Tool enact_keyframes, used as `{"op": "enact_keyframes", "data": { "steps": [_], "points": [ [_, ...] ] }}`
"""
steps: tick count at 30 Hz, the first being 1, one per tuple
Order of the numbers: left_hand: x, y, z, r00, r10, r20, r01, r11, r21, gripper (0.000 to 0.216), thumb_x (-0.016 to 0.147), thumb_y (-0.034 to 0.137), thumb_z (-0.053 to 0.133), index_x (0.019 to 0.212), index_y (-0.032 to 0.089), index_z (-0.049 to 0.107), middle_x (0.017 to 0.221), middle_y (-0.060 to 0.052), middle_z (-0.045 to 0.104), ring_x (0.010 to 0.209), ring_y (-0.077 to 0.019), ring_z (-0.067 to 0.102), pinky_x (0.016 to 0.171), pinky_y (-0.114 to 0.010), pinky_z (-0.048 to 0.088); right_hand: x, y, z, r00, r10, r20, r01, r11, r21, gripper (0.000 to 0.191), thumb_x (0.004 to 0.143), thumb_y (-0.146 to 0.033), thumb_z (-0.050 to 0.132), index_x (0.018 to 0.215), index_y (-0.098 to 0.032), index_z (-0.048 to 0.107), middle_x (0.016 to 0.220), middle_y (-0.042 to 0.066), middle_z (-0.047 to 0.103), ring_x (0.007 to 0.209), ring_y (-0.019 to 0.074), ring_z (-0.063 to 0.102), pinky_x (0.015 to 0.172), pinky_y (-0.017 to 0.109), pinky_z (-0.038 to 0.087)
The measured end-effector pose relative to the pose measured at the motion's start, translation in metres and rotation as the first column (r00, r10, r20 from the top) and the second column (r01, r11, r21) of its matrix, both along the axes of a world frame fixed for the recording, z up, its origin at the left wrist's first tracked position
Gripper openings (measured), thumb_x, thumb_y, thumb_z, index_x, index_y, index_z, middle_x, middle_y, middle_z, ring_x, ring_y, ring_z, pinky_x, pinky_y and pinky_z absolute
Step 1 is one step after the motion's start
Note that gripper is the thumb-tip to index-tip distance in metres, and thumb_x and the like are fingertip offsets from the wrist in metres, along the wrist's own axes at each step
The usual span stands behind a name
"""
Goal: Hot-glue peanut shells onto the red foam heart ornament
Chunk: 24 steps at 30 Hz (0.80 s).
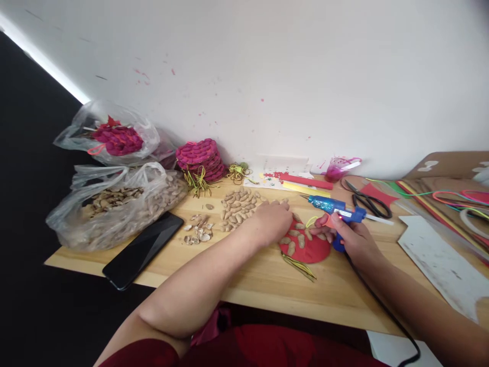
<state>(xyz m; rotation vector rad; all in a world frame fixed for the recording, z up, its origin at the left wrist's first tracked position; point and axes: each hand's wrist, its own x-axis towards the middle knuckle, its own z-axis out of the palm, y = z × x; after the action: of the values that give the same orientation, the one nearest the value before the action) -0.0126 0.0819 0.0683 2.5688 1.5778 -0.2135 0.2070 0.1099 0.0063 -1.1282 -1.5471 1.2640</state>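
Note:
My right hand [353, 235] grips a blue glue gun [336, 206] by its handle, nozzle pointing left, a white glue stick sticking out behind. Its black cord [378, 300] trails off the table's front edge. Under and between my hands lies a red round piece [307, 248] with several peanut shells stuck on it and yellow-green strings at its lower edge. My left hand [271, 220] rests knuckles up on the left part of that piece, fingers curled down; whether it pinches a shell is hidden. A pile of peanut shells [239, 205] lies just left of it.
A black phone [143, 248] lies near the wooden table's [263, 280] front left edge. Clear bags of shells [114, 206] and of red pieces [114, 136] sit at left, a stack of finished red rounds [200, 159] by the wall. Black scissors [369, 201], coloured strips and paper lie at right.

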Motion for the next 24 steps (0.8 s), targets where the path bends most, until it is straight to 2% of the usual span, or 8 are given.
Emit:
{"op": "enact_keyframes", "data": {
  "steps": [7,16,18,22,24],
  "points": [
    [0.001,-0.003,-0.001,1.0,-0.002,0.027,0.002,1.0,0.003,0.035,0.099,0.015,0.042,0.122,0.015,0.068,0.131,-0.015,0.063,0.122,-0.031,0.059,0.096,-0.044,0.05,0.004,0.004,-0.006,0.998,0.032,-0.055,-0.033,0.999,-0.023,0.043,0.086,-0.063,0.067,0.082,-0.021,0.072,0.069,0.007,0.076,0.054,0.0144,0.059,0.052,0.026,0.045],
    [0.0,-0.002,-0.001,0.999,0.027,0.039,-0.027,1.0,0.0,0.034,0.098,0.017,0.046,0.123,0.018,0.069,0.124,-0.014,0.066,0.118,-0.0305,0.06,0.091,-0.041,0.051,0.004,0.004,-0.004,0.984,0.048,-0.17,-0.055,0.998,-0.041,0.042,0.084,-0.061,0.071,0.085,-0.019,0.07,0.079,0.006,0.075,0.06,0.0152,0.068,0.05,0.023,0.047],
    [0.0,-0.002,-0.001,0.999,0.025,0.034,-0.026,1.0,0.004,0.034,0.099,0.017,0.044,0.121,0.018,0.07,0.124,-0.014,0.066,0.118,-0.0303,0.061,0.09,-0.041,0.051,0.002,0.004,0.0,0.976,0.018,-0.215,-0.035,0.997,-0.071,0.044,0.08,-0.062,0.075,0.083,-0.019,0.07,0.076,0.005,0.073,0.061,0.0166,0.07,0.047,0.023,0.046],
    [-0.001,-0.003,-0.001,0.999,-0.007,0.032,0.007,1.0,0.021,0.032,0.097,0.015,0.045,0.116,0.013,0.071,0.121,-0.019,0.067,0.114,-0.0323,0.062,0.086,-0.041,0.052,-0.002,0.008,0.01,0.945,-0.099,-0.311,0.03,0.975,-0.218,0.049,0.069,-0.065,0.082,0.077,-0.02,0.066,0.069,0.003,0.07,0.064,0.0186,0.073,0.046,0.022,0.047],
    [-0.002,-0.002,-0.001,0.999,-0.021,0.027,0.019,0.999,0.047,0.032,0.097,0.015,0.045,0.116,0.014,0.07,0.119,-0.018,0.067,0.112,-0.0313,0.062,0.085,-0.04,0.052,-0.002,0.012,0.016,0.942,-0.139,-0.306,0.055,0.962,-0.267,0.049,0.069,-0.066,0.081,0.077,-0.02,0.065,0.07,0.003,0.07,0.065,0.0196,0.073,0.045,0.022,0.047]
  ]
}}
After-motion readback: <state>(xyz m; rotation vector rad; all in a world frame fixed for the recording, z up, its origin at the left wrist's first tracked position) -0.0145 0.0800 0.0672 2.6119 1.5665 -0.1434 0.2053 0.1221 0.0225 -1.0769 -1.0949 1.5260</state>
